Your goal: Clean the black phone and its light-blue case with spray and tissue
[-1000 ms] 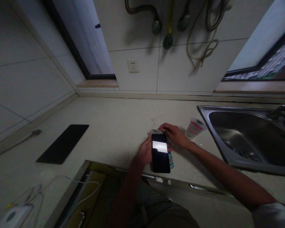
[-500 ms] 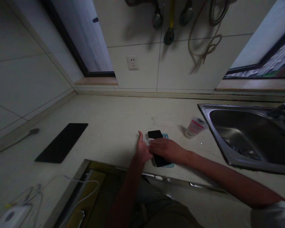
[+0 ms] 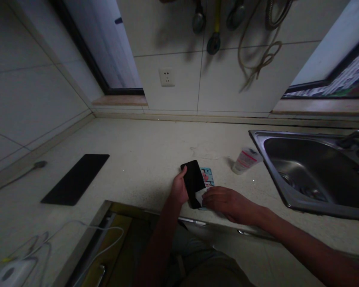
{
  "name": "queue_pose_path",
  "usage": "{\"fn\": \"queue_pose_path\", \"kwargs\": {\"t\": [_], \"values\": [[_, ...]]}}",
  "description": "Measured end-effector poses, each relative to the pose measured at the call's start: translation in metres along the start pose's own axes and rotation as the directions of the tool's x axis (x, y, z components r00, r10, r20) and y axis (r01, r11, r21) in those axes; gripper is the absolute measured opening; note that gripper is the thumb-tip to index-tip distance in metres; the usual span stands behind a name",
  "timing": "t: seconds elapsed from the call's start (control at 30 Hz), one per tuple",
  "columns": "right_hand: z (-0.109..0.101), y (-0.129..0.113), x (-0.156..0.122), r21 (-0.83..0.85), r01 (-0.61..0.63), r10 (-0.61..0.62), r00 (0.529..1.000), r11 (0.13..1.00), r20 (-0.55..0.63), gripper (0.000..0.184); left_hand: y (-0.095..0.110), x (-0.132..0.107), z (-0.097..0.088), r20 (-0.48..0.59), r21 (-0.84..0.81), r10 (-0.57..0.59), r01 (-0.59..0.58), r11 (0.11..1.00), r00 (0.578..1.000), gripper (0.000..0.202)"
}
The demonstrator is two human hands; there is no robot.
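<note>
A black smartphone (image 3: 194,180) is gripped along its left side by my left hand (image 3: 179,188), the thumb lying over the edge of the screen. My right hand (image 3: 223,201) pinches a white tissue (image 3: 200,195) against the lower right part of the phone. Partly under the phone, on the countertop, lies a light-blue patterned case or booklet (image 3: 208,176); much of it is covered. Which of the two it is, I cannot tell.
A clear plastic cup (image 3: 245,161) with red print leans near the steel sink (image 3: 267,175) on the right. To the left lie a black flat panel (image 3: 76,179) and a white device (image 3: 13,274) with cables. A wall socket (image 3: 166,77) sits above the countertop (image 3: 149,147).
My right hand with the tissue has moved down and right across the phone. The phone has shifted slightly left and tilted, and my left thumb has come down onto its edge.
</note>
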State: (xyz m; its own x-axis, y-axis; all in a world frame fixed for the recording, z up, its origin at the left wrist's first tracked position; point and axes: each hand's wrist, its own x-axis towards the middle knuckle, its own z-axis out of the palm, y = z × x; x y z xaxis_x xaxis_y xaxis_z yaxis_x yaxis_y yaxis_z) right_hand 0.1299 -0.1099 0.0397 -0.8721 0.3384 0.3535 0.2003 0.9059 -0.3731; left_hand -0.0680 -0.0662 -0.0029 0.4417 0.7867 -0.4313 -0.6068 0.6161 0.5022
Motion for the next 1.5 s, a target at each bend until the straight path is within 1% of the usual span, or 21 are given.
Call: {"fn": "queue_pose_path", "kwargs": {"t": [0.07, 0.13, 0.23, 0.3, 0.37, 0.43, 0.5, 0.6, 0.7, 0.77, 0.87, 0.93, 1.0, 1.07, 1.1, 1.17, 1.2, 1.27, 1.37, 1.43, 1.5], "values": [[-0.003, 0.006, -0.008, 0.053, -0.068, 0.071, 0.996, 0.996, -0.057, 0.035, -0.003, -0.001, 0.002, -0.044, 0.057, 0.029, -0.026, 0.998, 0.999, 0.046], [-0.004, 0.011, -0.015, 0.088, -0.135, 0.146, 0.982, 0.987, -0.121, 0.032, -0.007, -0.001, 0.004, -0.067, 0.126, 0.101, -0.092, 0.988, 0.993, 0.038], [-0.004, 0.017, -0.023, 0.11, -0.207, 0.224, 0.959, 0.972, -0.176, 0.032, -0.01, -0.003, 0.006, -0.055, 0.21, 0.149, -0.134, 0.968, 0.987, 0.042], [-0.005, 0.019, -0.026, 0.121, -0.248, 0.266, 0.948, 0.961, -0.174, 0.034, -0.01, -0.005, 0.007, -0.052, 0.251, 0.166, -0.148, 0.957, 0.985, 0.047], [-0.005, 0.023, -0.028, 0.133, -0.301, 0.32, 0.934, 0.944, -0.16, 0.035, -0.01, -0.006, 0.007, -0.054, 0.283, 0.237, -0.213, 0.935, 0.97, 0.051], [-0.005, 0.028, -0.03, 0.144, -0.35, 0.371, 0.915, 0.926, -0.157, 0.034, -0.011, -0.008, 0.007, -0.055, 0.321, 0.334, -0.3, 0.899, 0.941, 0.055], [-0.004, 0.035, -0.034, 0.149, -0.397, 0.419, 0.891, 0.906, -0.175, 0.033, -0.012, -0.009, 0.007, -0.055, 0.373, 0.397, -0.35, 0.859, 0.916, 0.061], [0.001, 0.047, -0.04, 0.129, -0.517, 0.532, 0.817, 0.846, -0.22, 0.035, -0.013, -0.012, 0.003, -0.108, 0.476, 0.457, -0.357, 0.803, 0.883, 0.077], [0.005, 0.054, -0.047, 0.067, -0.647, 0.639, 0.723, 0.759, -0.264, 0.035, -0.011, -0.018, -0.001, -0.153, 0.611, 0.569, -0.375, 0.697, 0.808, 0.094], [0.006, 0.055, -0.05, 0.023, -0.693, 0.669, 0.686, 0.72, -0.286, 0.033, -0.009, -0.022, -0.003, -0.138, 0.71, 0.652, -0.385, 0.59, 0.746, 0.098], [0.005, 0.053, -0.054, -0.054, -0.719, 0.66, 0.663, 0.693, -0.353, 0.033, -0.006, -0.026, -0.001, -0.084, 0.855, 0.747, -0.338, 0.394, 0.659, 0.097], [0.002, 0.049, -0.054, -0.103, -0.714, 0.623, 0.664, 0.692, -0.413, 0.033, -0.005, -0.026, 0.002, -0.058, 0.923, 0.777, -0.263, 0.28, 0.626, 0.096], [0.0, 0.042, -0.052, -0.124, -0.692, 0.585, 0.679, 0.711, -0.443, 0.033, -0.005, -0.026, 0.004, -0.063, 0.963, 0.781, -0.167, 0.21, 0.621, 0.095], [-0.001, 0.032, -0.045, -0.102, -0.668, 0.579, 0.702, 0.737, -0.415, 0.032, -0.006, -0.026, 0.005, -0.095, 0.983, 0.774, -0.065, 0.173, 0.626, 0.093], [-0.001, 0.026, -0.04, -0.082, -0.661, 0.592, 0.714, 0.746, -0.375, 0.032, -0.006, -0.026, 0.005, -0.111, 0.987, 0.769, -0.023, 0.161, 0.629, 0.091], [0.001, 0.014, -0.027, -0.049, -0.663, 0.633, 0.733, 0.747, -0.249, 0.035, -0.007, -0.025, 0.005, -0.129, 0.989, 0.768, 0.026, 0.145, 0.627, 0.089], [0.003, 0.009, -0.019, -0.054, -0.689, 0.669, 0.717, 0.723, -0.196, 0.038, -0.008, -0.025, 0.005, -0.131, 0.99, 0.772, 0.037, 0.138, 0.622, 0.088], [0.009, 0.001, -0.002, -0.114, -0.75, 0.74, 0.661, 0.651, -0.12, 0.046, -0.011, -0.025, 0.004, -0.121, 0.992, 0.785, 0.044, 0.119, 0.607, 0.089], [0.019, -0.002, 0.021, -0.22, -0.797, 0.806, 0.588, 0.563, -0.069, 0.059, -0.014, -0.024, 0.001, -0.1, 0.995, 0.816, 0.048, 0.088, 0.569, 0.096], [0.025, 0.0, 0.034, -0.281, -0.802, 0.822, 0.565, 0.526, -0.074, 0.067, -0.016, -0.024, -0.001, -0.087, 0.996, 0.842, 0.041, 0.078, 0.533, 0.101], [0.028, 0.002, 0.043, -0.329, -0.798, 0.827, 0.557, 0.505, -0.079, 0.073, -0.016, -0.024, -0.003, -0.076, 0.997, 0.865, 0.022, 0.075, 0.497, 0.101]]}}
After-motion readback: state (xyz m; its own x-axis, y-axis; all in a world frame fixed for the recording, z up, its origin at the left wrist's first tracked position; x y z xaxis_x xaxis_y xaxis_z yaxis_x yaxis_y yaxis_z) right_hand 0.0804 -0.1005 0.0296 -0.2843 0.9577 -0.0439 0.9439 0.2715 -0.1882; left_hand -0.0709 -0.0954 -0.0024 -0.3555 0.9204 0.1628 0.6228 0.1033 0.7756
